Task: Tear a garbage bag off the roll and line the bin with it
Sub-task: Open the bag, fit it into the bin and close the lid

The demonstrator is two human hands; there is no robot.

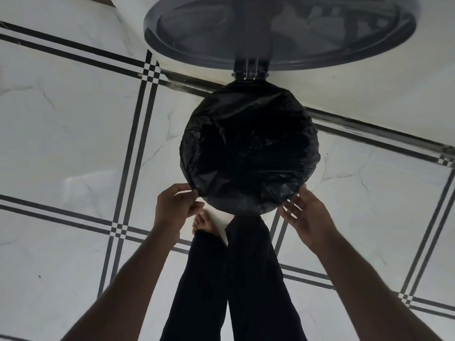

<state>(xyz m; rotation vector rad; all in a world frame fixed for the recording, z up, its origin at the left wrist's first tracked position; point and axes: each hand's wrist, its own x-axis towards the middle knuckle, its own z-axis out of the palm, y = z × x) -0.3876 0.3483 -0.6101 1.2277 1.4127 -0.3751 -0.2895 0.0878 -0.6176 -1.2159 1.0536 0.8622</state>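
Observation:
A black garbage bag (250, 148) is stretched over the round mouth of the bin, covering its rim all around and sagging dark in the middle. The bin's grey lid (278, 30) stands flipped up behind it on a hinge (250, 73). My left hand (176, 205) pinches the bag's edge at the near left of the rim. My right hand (306, 214) rests against the bag at the near right of the rim, fingers spread. The roll is not in view.
The bin stands on a white marble-look tiled floor (73, 143) with black double-line borders. My legs in black trousers (234, 279) and a bare foot (200, 221) are directly below the bin's near edge.

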